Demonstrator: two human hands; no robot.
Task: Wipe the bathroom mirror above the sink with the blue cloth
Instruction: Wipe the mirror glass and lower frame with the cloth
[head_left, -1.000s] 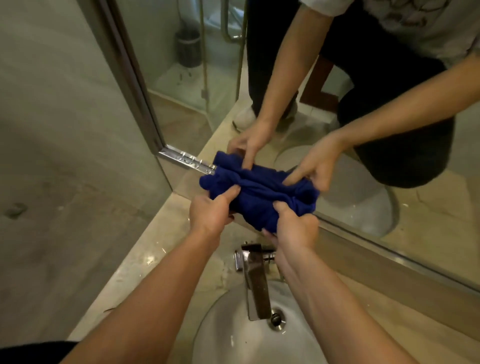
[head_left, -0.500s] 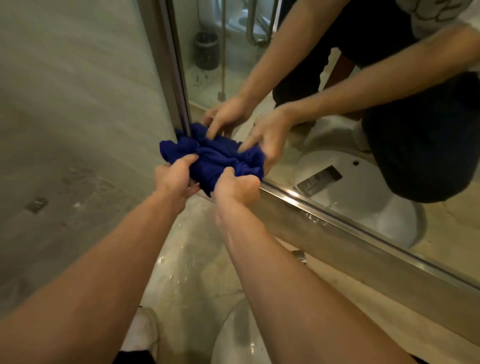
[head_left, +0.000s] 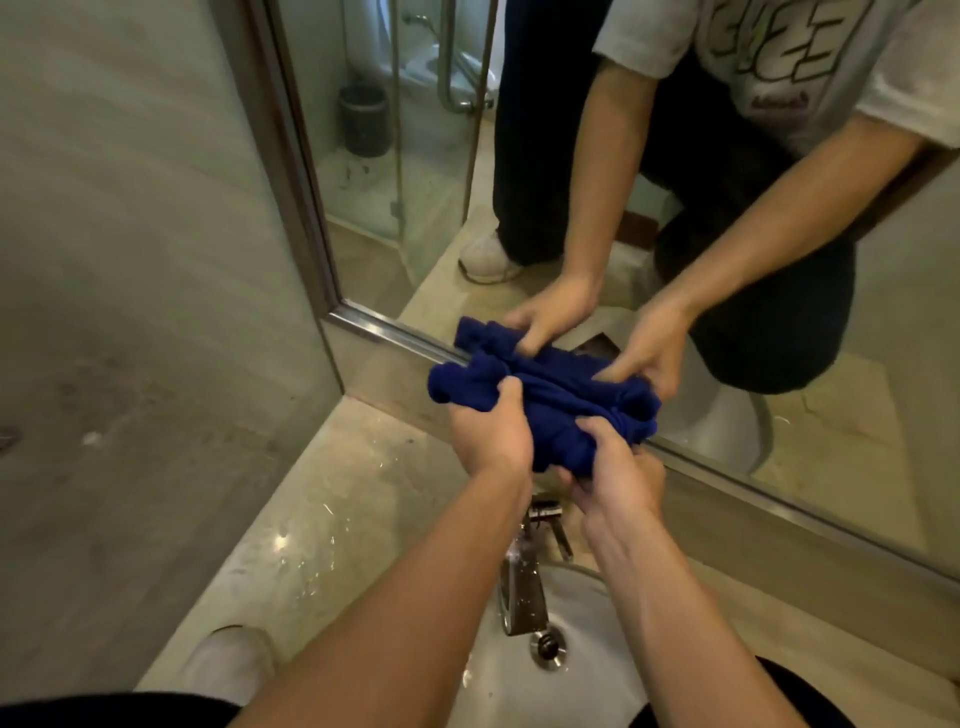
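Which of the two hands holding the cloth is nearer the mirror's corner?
The left hand: it grips the blue cloth on the side toward the mirror frame's corner; the right hand grips over the faucet.

Both arms are stretched out forward from the near edge, bare forearms angling in toward each other so the hands end up close together at the far end. Left hand (head_left: 491, 431) is knuckles-up, thumb pointing to the far side, fingers (head_left: 506, 395) curled down into the blue cloth (head_left: 550, 405) and gripping its left part. Right hand (head_left: 615, 475) sits just to the right and a bit nearer, back of the hand facing up, its fingers bunched and pinching the cloth's lower right folds. Wrists look fairly straight, not bent much.
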